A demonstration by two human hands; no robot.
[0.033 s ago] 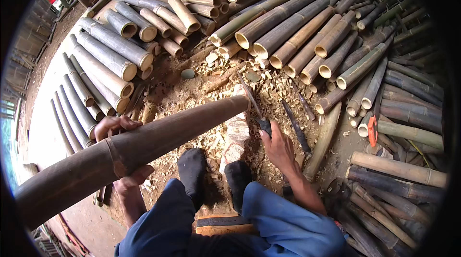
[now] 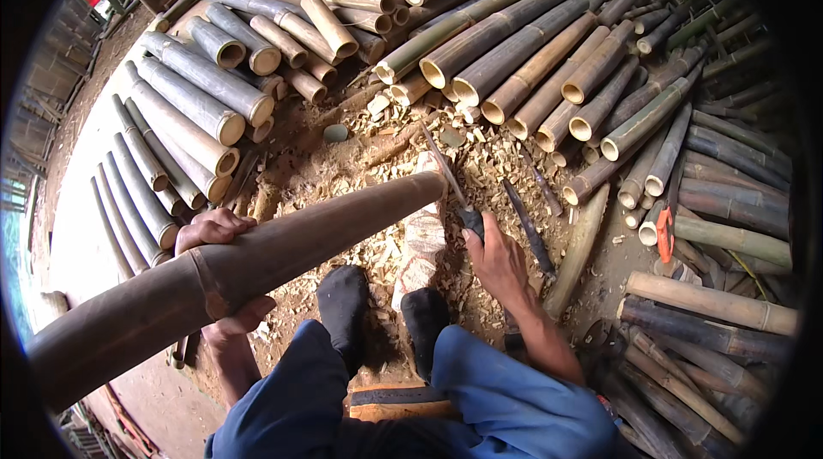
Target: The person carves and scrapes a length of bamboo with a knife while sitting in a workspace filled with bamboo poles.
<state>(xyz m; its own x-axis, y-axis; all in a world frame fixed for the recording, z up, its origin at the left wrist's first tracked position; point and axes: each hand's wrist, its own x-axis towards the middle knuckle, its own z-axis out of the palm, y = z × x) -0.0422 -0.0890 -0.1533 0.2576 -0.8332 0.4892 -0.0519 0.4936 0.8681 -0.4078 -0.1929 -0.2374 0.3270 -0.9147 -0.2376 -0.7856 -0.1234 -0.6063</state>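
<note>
A long, dark brown bamboo tube (image 2: 321, 240) slants across the view from the lower left to the centre. My left hand (image 2: 213, 229) is wrapped round it close to a ringed node, fingers over the far side and thumb on the near side. In my right hand (image 2: 501, 264) is a knife (image 2: 448, 169), gripped by its dark handle. Its blade lies against the tube's far end. Under that end is a pale, hacked wooden block (image 2: 420, 258), lying lengthwise between my feet and the shavings.
Many cut bamboo tubes (image 2: 523, 73) lie in an arc beyond my hands, with more stacked (image 2: 703, 305) at the right. Wood chips (image 2: 377, 236) cover the ground. A second dark blade (image 2: 529, 228) lies right of the block, and an orange-handled tool (image 2: 665, 234) leans farther right.
The fingers of my left hand have shifted slightly on the bamboo tube. My right hand and the knife have barely moved.
</note>
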